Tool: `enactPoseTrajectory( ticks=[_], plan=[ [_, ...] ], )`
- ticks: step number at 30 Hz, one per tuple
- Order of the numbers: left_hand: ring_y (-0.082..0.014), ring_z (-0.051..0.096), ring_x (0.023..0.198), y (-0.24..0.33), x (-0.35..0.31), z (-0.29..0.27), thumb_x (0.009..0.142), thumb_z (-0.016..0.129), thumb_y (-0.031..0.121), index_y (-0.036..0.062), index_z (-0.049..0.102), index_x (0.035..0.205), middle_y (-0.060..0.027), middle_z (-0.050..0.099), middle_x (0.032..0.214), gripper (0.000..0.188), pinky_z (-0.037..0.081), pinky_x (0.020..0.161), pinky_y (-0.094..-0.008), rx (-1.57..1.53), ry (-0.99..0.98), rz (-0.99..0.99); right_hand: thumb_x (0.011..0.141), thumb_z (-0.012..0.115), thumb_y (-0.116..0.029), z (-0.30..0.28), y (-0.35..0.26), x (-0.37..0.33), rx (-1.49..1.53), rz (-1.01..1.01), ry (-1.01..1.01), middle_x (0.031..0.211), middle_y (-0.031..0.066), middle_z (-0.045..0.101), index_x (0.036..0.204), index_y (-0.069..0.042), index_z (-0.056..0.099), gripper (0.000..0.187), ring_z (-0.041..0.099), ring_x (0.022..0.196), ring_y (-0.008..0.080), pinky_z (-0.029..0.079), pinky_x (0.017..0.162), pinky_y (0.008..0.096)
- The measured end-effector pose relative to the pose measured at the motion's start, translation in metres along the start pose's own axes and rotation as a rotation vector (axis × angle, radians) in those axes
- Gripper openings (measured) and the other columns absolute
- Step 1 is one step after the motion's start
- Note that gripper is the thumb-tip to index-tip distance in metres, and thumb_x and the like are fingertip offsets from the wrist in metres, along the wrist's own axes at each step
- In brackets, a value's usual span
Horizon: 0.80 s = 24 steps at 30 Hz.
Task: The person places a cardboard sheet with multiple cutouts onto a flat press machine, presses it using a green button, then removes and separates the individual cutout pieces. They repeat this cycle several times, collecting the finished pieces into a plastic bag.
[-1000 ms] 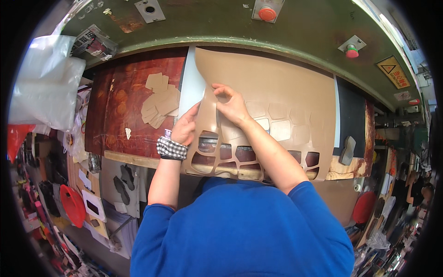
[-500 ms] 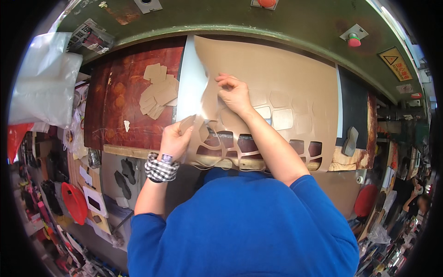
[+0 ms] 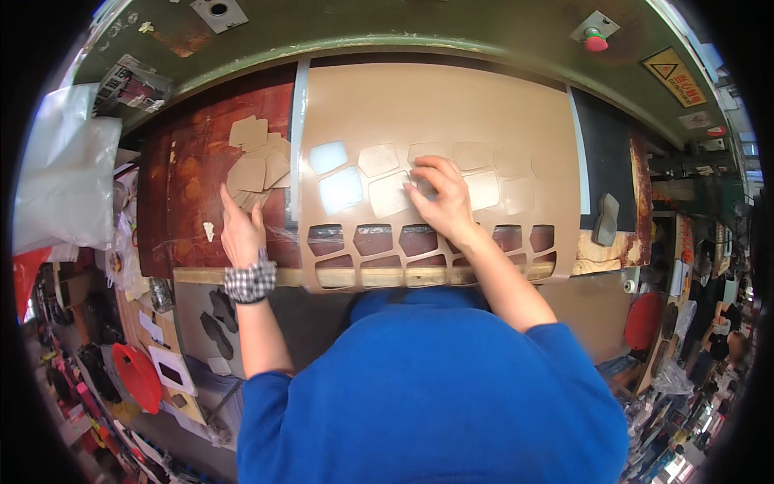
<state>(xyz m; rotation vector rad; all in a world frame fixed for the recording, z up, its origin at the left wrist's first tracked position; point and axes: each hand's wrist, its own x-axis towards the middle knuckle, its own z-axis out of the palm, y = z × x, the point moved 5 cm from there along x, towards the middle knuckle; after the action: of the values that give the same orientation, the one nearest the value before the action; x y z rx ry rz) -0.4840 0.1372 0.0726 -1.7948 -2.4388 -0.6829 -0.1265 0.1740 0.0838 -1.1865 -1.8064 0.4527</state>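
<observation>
A large tan sheet (image 3: 451,101), perhaps leather or a similar material, lies flat across the bench with rows of cut outlines and holes along its near side. My right hand (image 3: 447,202) is over the middle of the sheet, with thumb and curved fingers apart above a cut piece (image 3: 390,195). At the left, my left hand (image 3: 243,234) reaches to the near edge of a loose pile of tan cut pieces (image 3: 246,174). Its fingers are stretched and spread, and no piece shows in it. Two holes at the sheet's left reveal a pale blue surface beneath.
The pile rests on a worn red board (image 3: 193,177). A black mat (image 3: 601,145) with a dark sole-shaped piece (image 3: 605,219) lies on the right. Behind runs a green machine beam (image 3: 387,24) with a red button (image 3: 595,40). Clear plastic (image 3: 64,169) hangs at far left.
My left hand has moved left from the sheet to the pile, letting go of a tan piece. The sheet's lifted left side now lies flat. My right hand has shifted right and nearer.
</observation>
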Motion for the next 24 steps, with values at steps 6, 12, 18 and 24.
enactPoseTrajectory(
  ticks=[6,12,18,24],
  plan=[
    [-0.0055,0.050,0.047,0.061,-0.078,0.019,0.098,0.059,0.021,0.0010,0.032,0.145,-0.0007,0.057,0.068,0.058,0.039,0.039,-0.0215,-0.947,-0.495,-0.541,0.068,0.083,-0.018,-0.002,-0.007,-0.013,-0.206,-0.031,-0.245,0.136,0.0158,0.049,0.126,-0.011,0.061,0.063,0.037,0.132,0.0429,0.041,0.106,0.0484],
    [-0.0153,0.060,0.051,0.133,-0.026,-0.030,0.099,0.053,0.018,-0.0079,0.041,0.137,-0.0013,0.049,0.059,0.048,0.051,0.044,-0.0252,-1.501,-0.827,-0.132,0.073,0.080,-0.029,0.020,-0.008,0.019,-0.257,-0.057,-0.451,0.146,0.0165,0.039,0.138,-0.017,0.052,0.072,0.027,0.139,0.0460,0.035,0.112,0.0506],
    [-0.0230,0.059,0.048,0.148,-0.017,-0.014,0.100,0.043,0.026,-0.0066,0.044,0.133,-0.0066,0.051,0.061,0.046,0.050,0.039,-0.0308,-1.956,-0.882,-0.073,0.080,0.073,-0.025,0.036,0.006,0.029,-0.279,-0.052,-0.360,0.145,0.0142,0.043,0.127,-0.014,0.061,0.049,0.027,0.140,0.0415,0.033,0.113,0.0491],
    [-0.0127,0.058,0.079,0.136,-0.031,0.058,0.090,0.062,0.003,0.0084,0.041,0.136,-0.0105,0.060,0.102,0.051,0.052,0.066,-0.0243,-1.730,-0.558,-0.436,0.087,0.060,-0.013,0.044,0.018,0.029,0.076,0.094,-0.189,0.138,0.0087,0.052,0.089,-0.003,0.073,0.017,0.031,0.138,0.0377,0.033,0.111,0.0479]
  ],
)
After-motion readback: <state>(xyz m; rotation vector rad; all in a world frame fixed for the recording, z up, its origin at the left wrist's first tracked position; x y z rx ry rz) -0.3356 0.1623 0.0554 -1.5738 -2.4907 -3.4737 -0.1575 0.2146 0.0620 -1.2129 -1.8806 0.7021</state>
